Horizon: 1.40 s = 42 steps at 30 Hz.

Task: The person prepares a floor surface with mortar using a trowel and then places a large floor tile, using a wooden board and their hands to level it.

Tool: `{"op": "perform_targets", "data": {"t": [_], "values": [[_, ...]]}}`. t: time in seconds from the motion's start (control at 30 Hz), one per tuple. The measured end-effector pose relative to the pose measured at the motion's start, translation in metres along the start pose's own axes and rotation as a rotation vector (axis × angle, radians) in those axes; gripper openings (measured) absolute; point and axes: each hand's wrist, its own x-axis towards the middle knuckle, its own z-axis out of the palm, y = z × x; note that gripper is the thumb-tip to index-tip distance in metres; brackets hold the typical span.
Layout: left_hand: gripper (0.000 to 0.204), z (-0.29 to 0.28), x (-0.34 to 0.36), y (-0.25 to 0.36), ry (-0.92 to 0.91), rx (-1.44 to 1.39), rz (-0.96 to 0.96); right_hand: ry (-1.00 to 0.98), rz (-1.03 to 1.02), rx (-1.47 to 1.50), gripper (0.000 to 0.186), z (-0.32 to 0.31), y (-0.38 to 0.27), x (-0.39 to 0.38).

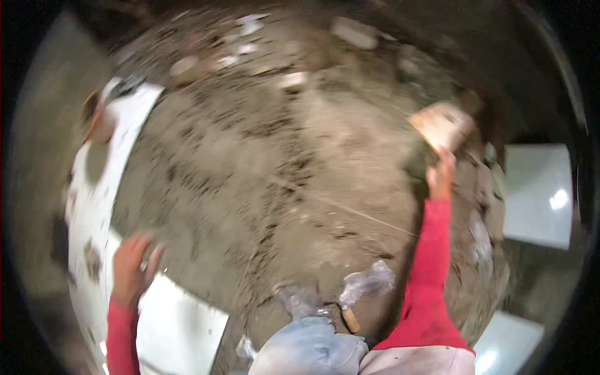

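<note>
My right hand (442, 174) reaches out at the far right, its fingers closed on the near edge of a tan-orange rectangular block (440, 122). Motion smears the block, so its exact kind is unclear. On the left, my left hand (133, 265) hovers by a white tile (181, 331), thumb apart from the fingers and nothing visible in it. Grey, crumbly mortar (200, 162) covers the ground between my hands. A row of white tiles (128, 140) borders it on the left.
A thin string (356, 212) crosses the mortar. Crumpled clear plastic (369, 281) and a tan handle-like piece (351, 320) lie by my knees. White tiles (537, 194) stand at the right. An orange-brown object (100, 125) sits at the left; rubble (356, 32) lies at the far side.
</note>
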Motion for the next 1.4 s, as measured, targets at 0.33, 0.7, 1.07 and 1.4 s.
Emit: {"op": "perform_targets", "data": {"t": [0.33,0.7,1.07,1.4], "values": [[0.069,-0.019,0.103,-0.013,0.629,0.380,0.358,-0.068,-0.105,-0.054,0.053,-0.026,-0.184,-0.230],[0.065,-0.081,-0.103,-0.157,0.536,0.091,0.321,-0.415,-0.284,-0.262,0.050,0.137,-0.243,-0.278],[0.115,-0.015,-0.375,-0.121,0.316,-0.206,-0.184,-0.730,-0.045,-0.384,0.047,0.307,-0.116,-0.321],[0.079,0.090,-0.362,-0.122,-0.018,-0.022,-0.321,-0.902,0.171,-0.538,0.045,0.445,0.056,-0.273]]}}
